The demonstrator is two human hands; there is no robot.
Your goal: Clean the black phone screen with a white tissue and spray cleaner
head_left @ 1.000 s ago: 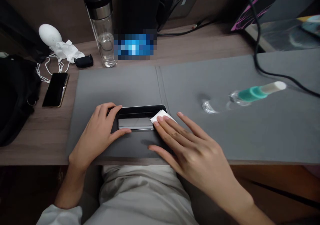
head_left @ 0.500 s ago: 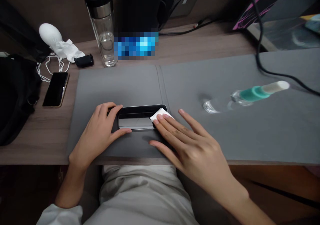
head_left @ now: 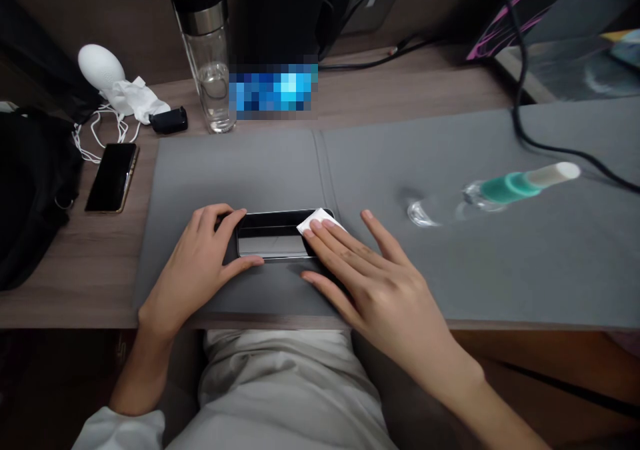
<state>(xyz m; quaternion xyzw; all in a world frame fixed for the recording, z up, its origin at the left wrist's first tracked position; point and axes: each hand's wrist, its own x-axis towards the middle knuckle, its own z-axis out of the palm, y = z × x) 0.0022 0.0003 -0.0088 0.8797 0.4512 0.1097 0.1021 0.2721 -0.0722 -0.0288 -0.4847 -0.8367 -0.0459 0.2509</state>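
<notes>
The phone (head_left: 273, 238) lies screen up on the grey mat (head_left: 240, 170) that covers part of the counter (head_left: 380, 93), between the two hands. At its left end, the left grip (head_left: 193, 267) pinches the phone across its width, thumb along the near edge and fingertips at the far edge. The right grip (head_left: 393, 303) is spread, its thumb apart, with fingers pressing a white wipe (head_left: 306, 223) onto the phone's right end. A teal-necked clear bottle (head_left: 510, 187) lies farther right on the mat.

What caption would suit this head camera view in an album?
Left hand steadies a phone while the right hand presses a white wipe on its screen.
</notes>
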